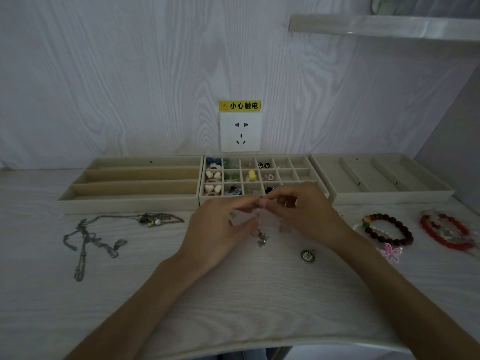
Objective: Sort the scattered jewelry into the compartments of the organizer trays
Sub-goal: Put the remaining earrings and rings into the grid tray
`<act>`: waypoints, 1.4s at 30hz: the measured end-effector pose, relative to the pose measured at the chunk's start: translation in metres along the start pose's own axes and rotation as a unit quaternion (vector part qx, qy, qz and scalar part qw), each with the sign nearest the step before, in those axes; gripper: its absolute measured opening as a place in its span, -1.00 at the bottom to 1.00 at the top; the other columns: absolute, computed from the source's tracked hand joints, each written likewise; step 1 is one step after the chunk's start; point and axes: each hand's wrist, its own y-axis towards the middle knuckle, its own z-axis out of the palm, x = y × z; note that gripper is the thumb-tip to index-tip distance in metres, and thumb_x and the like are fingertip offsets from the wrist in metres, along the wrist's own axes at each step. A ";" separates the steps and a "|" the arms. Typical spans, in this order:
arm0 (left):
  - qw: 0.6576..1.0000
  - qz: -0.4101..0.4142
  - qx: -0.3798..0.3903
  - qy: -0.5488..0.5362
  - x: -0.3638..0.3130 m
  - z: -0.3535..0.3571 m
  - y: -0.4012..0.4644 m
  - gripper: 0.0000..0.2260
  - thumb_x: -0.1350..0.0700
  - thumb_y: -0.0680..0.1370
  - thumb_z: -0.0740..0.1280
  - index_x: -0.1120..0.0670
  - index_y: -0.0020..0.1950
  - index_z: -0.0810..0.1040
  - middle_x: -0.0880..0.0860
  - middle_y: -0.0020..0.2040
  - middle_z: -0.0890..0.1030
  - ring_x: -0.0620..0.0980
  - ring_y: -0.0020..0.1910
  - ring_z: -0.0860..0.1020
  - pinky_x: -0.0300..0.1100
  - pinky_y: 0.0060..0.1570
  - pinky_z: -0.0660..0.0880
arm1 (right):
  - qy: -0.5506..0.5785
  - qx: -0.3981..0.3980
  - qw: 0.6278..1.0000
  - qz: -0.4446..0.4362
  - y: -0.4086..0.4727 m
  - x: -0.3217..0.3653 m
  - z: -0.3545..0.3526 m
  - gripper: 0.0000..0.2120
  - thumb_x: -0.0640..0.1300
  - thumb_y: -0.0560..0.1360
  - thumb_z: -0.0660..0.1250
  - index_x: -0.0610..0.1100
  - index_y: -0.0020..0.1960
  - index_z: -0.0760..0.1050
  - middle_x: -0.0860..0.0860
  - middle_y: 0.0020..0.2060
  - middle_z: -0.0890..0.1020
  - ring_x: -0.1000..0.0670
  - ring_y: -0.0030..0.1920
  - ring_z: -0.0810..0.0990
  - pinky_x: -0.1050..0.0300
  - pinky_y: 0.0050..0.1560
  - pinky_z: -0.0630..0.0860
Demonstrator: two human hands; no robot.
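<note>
Three beige organizer trays line the wall: a left tray (130,203) with long slots, a middle grid tray (298,162) holding earrings and beads in several cells, and a right tray (389,197) with slanted slots. In front of the middle tray my left hand (220,229) and my right hand (306,214) meet at the fingertips and together pinch a small dangling earring (260,236) just above the table. Silver necklaces (98,240) lie tangled at the left. A round silver pendant (308,256) lies under my right wrist.
A dark red bead bracelet (389,229), a pink knot charm (390,252) and a red bracelet (446,232) lie at the right. A wall socket (240,131) sits behind the trays and a shelf (384,27) hangs at the upper right. The table's front edge runs near my forearms.
</note>
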 end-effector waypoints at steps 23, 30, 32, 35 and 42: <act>0.989 0.101 -0.058 0.087 -0.005 -0.004 0.005 -0.79 0.03 0.48 0.42 -0.21 0.07 0.62 -0.24 -0.20 0.67 -0.49 -0.39 0.45 -0.57 -0.40 0.31 | 0.188 0.003 0.977 0.101 -0.007 0.007 -0.003 -0.81 0.00 0.35 0.47 -0.06 -0.09 0.68 -0.06 -0.32 0.67 0.04 -0.35 0.58 0.27 -0.24 0.52; 0.957 -0.125 0.012 -0.263 -0.025 -0.008 0.030 -0.79 0.24 0.42 0.46 0.10 0.04 0.67 0.01 -0.16 0.70 -0.19 -0.26 0.65 -0.49 -0.37 0.43 | 0.066 -0.150 0.986 -0.030 0.003 0.008 -0.004 -0.96 -0.07 0.39 0.47 0.01 -0.16 0.67 0.20 -0.53 0.53 0.18 -0.52 0.39 0.42 -0.44 0.28; 0.954 -0.165 0.000 -0.251 -0.019 -0.014 0.036 -0.73 0.17 0.38 0.51 0.10 0.07 0.65 0.01 -0.20 0.70 -0.16 -0.30 0.65 -0.38 -0.33 0.52 | 0.041 -0.152 0.987 -0.029 0.013 0.007 -0.019 -0.97 -0.06 0.39 0.46 0.05 -0.18 0.65 0.21 -0.52 0.53 0.19 -0.50 0.42 0.42 -0.44 0.30; 0.975 -0.149 -0.042 -0.158 0.000 -0.023 0.037 -0.81 0.05 0.38 0.51 -0.11 -0.04 0.66 -0.09 -0.24 0.69 -0.15 -0.28 0.64 -0.13 -0.08 0.61 | -0.052 -0.141 0.988 -0.027 0.036 -0.001 -0.050 -0.95 -0.02 0.38 0.46 0.04 -0.17 0.65 0.14 -0.42 0.61 0.19 -0.44 0.48 0.37 -0.33 0.43; 0.975 -0.154 -0.107 0.122 0.018 -0.039 0.026 -0.89 -0.04 0.48 0.36 -0.18 -0.05 0.65 -0.27 -0.31 0.51 -0.22 -0.28 0.51 -0.30 -0.36 0.32 | -0.237 0.014 0.971 0.007 0.077 -0.022 -0.074 -0.90 -0.01 0.42 0.44 -0.02 -0.12 0.66 0.13 -0.34 0.58 0.17 -0.30 0.52 0.23 -0.25 0.41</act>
